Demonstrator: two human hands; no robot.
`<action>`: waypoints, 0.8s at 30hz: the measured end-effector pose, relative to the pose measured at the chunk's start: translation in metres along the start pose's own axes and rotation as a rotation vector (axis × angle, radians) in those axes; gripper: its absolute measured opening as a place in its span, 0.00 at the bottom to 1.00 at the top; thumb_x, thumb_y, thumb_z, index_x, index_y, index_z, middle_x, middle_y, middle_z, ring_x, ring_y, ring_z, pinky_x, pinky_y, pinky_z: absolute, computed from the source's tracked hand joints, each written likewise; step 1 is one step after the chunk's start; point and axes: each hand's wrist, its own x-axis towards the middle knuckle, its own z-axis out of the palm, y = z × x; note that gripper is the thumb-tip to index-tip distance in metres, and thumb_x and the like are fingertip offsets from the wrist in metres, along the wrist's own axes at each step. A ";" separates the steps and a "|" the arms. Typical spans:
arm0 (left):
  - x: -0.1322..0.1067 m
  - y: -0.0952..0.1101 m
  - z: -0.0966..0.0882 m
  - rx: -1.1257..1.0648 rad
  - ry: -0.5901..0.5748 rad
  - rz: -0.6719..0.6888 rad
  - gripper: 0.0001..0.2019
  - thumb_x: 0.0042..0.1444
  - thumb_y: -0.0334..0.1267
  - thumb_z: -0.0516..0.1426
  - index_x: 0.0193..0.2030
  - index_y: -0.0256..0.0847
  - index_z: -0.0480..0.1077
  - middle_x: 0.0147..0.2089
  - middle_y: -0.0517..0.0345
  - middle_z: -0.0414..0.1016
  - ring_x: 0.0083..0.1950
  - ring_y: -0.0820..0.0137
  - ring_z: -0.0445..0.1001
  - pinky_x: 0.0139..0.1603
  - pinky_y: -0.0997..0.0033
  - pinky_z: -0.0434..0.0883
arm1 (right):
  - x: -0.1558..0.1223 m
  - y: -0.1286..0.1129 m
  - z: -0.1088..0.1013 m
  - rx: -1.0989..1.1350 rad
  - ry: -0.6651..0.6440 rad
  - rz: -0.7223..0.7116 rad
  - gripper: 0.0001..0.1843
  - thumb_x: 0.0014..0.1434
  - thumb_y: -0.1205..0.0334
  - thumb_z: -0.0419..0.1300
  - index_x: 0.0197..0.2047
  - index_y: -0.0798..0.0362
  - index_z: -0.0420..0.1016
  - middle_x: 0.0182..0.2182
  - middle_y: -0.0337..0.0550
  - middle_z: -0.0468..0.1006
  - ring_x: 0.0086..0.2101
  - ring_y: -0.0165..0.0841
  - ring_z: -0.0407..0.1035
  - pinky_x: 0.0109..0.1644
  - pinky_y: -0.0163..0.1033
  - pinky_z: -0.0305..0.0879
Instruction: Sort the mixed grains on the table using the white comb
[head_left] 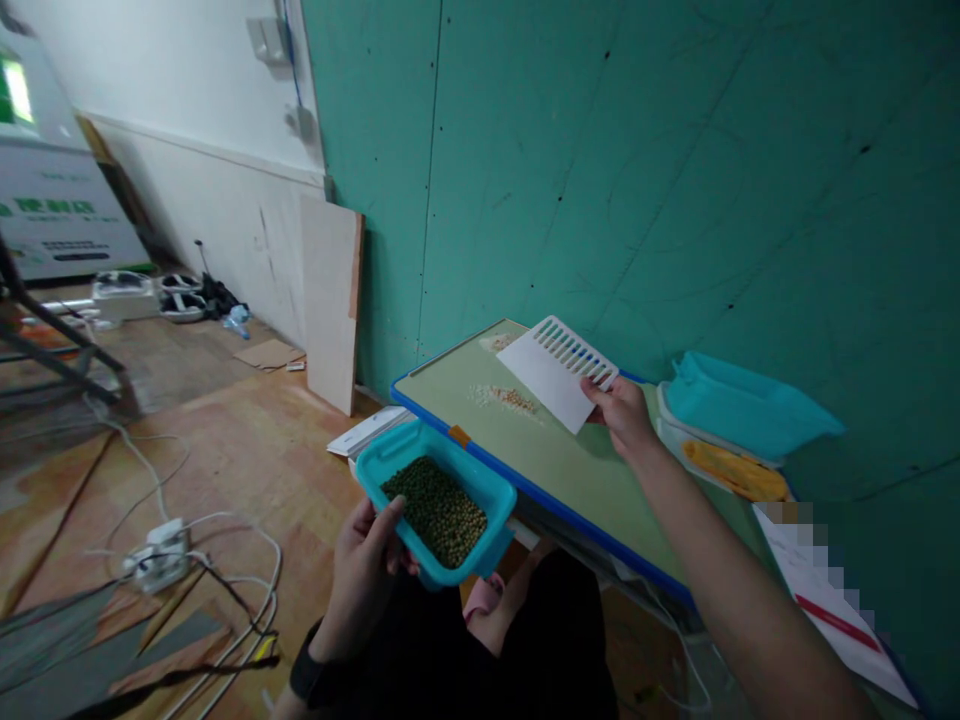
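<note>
Head view: left hand (365, 558) clasps a tub (397, 452), right hand (626, 412) a scraper (546, 377) between scattered grains (514, 400) and a turquoise basin (750, 408).

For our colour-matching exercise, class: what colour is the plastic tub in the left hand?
The plastic tub is turquoise, best seen in the head view.

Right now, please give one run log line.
left hand: holds turquoise container with green and tan beans | right hand: holds white slotted sheet | tabletop: loose grains
</note>
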 end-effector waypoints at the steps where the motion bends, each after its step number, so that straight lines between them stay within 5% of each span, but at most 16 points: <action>1: -0.001 -0.001 0.001 0.002 -0.011 -0.001 0.24 0.45 0.57 0.72 0.28 0.43 0.67 0.10 0.74 0.61 0.11 0.72 0.67 0.15 0.77 0.67 | 0.005 0.003 -0.007 -0.010 0.035 0.013 0.28 0.35 0.44 0.76 0.35 0.52 0.75 0.30 0.44 0.84 0.30 0.42 0.78 0.27 0.42 0.74; 7: -0.002 -0.011 -0.002 -0.036 -0.153 0.005 0.24 0.52 0.57 0.69 0.24 0.41 0.66 0.15 0.67 0.69 0.19 0.74 0.74 0.24 0.77 0.73 | 0.014 0.018 -0.021 -0.050 0.036 0.115 0.22 0.37 0.51 0.74 0.33 0.53 0.76 0.28 0.44 0.84 0.27 0.40 0.77 0.25 0.40 0.71; 13: -0.005 -0.012 -0.009 0.020 -0.068 -0.029 0.25 0.47 0.59 0.71 0.35 0.41 0.71 0.12 0.72 0.67 0.15 0.76 0.68 0.19 0.80 0.70 | 0.014 0.022 -0.009 -0.056 0.011 0.113 0.18 0.40 0.53 0.73 0.33 0.53 0.77 0.26 0.41 0.82 0.26 0.37 0.75 0.26 0.39 0.72; 24: 0.005 -0.028 -0.019 0.042 -0.064 -0.015 0.25 0.48 0.60 0.69 0.35 0.41 0.70 0.12 0.71 0.66 0.13 0.79 0.63 0.16 0.82 0.67 | 0.013 0.029 0.001 -0.068 -0.097 0.068 0.21 0.40 0.49 0.74 0.34 0.52 0.77 0.27 0.41 0.82 0.27 0.36 0.74 0.29 0.39 0.72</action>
